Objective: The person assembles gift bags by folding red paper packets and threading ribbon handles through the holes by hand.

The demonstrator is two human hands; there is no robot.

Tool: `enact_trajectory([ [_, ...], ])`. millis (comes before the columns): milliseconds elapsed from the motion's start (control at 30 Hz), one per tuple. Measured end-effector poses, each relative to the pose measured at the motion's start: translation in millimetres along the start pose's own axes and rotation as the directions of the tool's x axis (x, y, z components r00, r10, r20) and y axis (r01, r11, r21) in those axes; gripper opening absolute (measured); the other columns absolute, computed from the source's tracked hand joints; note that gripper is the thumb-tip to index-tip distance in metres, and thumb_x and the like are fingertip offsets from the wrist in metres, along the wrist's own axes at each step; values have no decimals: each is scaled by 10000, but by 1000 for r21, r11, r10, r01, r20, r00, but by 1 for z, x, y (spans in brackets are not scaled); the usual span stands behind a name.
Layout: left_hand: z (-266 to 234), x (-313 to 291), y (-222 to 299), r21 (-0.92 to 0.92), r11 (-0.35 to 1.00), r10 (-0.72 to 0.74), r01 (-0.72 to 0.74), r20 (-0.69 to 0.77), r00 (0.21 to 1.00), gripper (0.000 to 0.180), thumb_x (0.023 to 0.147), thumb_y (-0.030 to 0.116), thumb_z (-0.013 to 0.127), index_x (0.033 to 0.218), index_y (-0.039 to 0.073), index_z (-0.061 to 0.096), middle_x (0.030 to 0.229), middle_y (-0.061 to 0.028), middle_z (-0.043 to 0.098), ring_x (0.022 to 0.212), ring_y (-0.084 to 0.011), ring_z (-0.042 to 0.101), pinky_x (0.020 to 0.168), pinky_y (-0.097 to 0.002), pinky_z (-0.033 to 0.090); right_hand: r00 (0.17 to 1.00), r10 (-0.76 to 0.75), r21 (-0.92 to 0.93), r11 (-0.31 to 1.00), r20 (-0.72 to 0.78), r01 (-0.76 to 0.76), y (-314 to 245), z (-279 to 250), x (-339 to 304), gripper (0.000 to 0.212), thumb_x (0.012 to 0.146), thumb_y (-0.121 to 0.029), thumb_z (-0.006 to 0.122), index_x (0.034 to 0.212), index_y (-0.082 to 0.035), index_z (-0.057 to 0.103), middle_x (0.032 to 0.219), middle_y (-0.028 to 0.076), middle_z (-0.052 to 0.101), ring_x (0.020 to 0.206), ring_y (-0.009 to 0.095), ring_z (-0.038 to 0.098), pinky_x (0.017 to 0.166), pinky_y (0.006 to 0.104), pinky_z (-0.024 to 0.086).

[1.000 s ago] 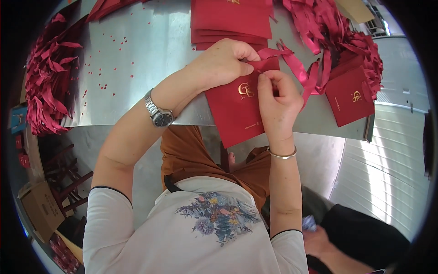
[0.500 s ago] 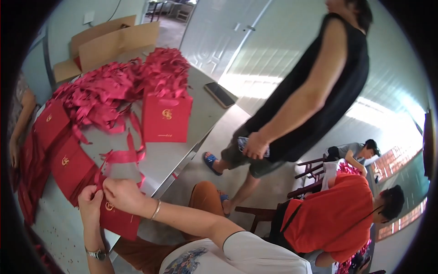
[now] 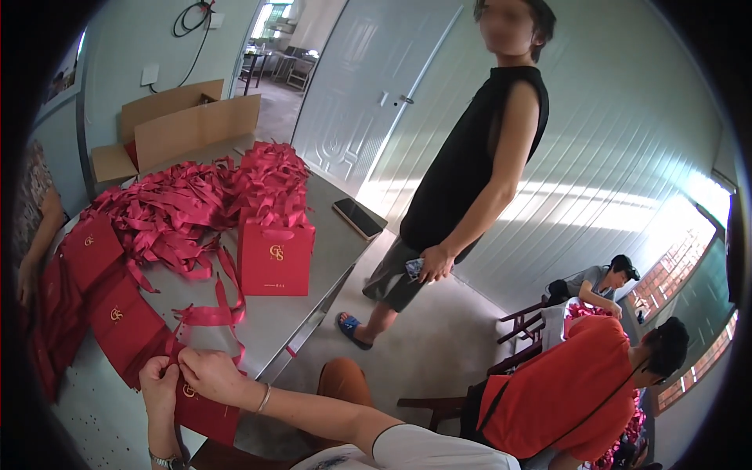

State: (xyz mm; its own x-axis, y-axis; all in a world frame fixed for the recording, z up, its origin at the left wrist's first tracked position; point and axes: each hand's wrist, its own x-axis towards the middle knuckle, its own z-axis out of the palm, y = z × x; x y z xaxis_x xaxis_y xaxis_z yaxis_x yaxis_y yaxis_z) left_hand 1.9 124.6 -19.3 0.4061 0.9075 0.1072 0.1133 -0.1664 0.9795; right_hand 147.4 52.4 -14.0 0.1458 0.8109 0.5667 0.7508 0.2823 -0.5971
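Both my hands are at the top edge of a red paper gift bag (image 3: pixel 210 417) with a gold emblem, at the table's near edge. My left hand (image 3: pixel 160 385) is closed in a pinch at the bag's upper left corner. Close beside it, my right hand (image 3: pixel 205 377) pinches the same edge, a bracelet on its wrist. What sits between the fingertips, perhaps a ribbon end, is too small to make out. Loose red ribbons (image 3: pixel 207 316) lie just beyond my hands. To the left are stacked flat red bags (image 3: pixel 129 317).
A heap of red ribbons (image 3: pixel 176 207) covers the table's far side, beside an upright red bag (image 3: pixel 274 262). A phone (image 3: pixel 358 218) lies at the right edge. Behind stands an open cardboard box (image 3: pixel 196 125). A person in black (image 3: pixel 470 164) stands nearby; others sit right and left.
The view has tilted upward, so the table things sit lower in it. The standing person is more upright and turned this way. My hands still pinch the bag's top edge.
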Motion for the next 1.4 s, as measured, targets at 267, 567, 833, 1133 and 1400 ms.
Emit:
enact_trajectory([
  [267,2,1,-5,78,995,58,-55,-34,998,58,804,-3,618,831,-54,623,750,-61,641,711,-113,566,677,-276,467,1000,-20,-53,998,3,20,1,-1,-1,138,829,-90,619,907,-37,518,714,152,591,683,354,621,585,455,485],
  [567,2,-1,5,166,983,79,-77,-3,997,48,806,-11,606,836,-48,612,743,-74,632,711,-119,564,679,-283,465,999,-44,-45,998,-12,44,-3,-4,-1,142,828,-84,623,911,-40,516,700,155,585,662,351,611,580,455,482],
  [833,2,-2,13,180,982,50,-52,12,999,50,815,-8,605,846,-47,605,759,-80,634,724,-129,569,696,-285,466,998,-58,-48,997,-21,57,-3,-6,-2,148,820,-85,628,914,-43,521,698,153,586,652,352,608,569,452,480],
  [1133,1,-3,3,178,979,100,-101,16,995,63,816,-4,606,867,-41,614,784,-90,647,742,-142,588,715,-289,474,999,-33,-50,998,6,33,-5,-3,-3,142,824,-78,623,907,-40,514,703,157,588,661,357,612,577,449,486],
  [1400,3,-2,1,206,974,95,-92,-1,996,72,813,-1,608,871,-44,609,777,-103,641,739,-161,595,712,-296,475,999,-41,-50,998,0,40,-7,-6,-1,135,830,-86,615,900,-37,511,699,161,584,656,358,608,580,452,487],
])
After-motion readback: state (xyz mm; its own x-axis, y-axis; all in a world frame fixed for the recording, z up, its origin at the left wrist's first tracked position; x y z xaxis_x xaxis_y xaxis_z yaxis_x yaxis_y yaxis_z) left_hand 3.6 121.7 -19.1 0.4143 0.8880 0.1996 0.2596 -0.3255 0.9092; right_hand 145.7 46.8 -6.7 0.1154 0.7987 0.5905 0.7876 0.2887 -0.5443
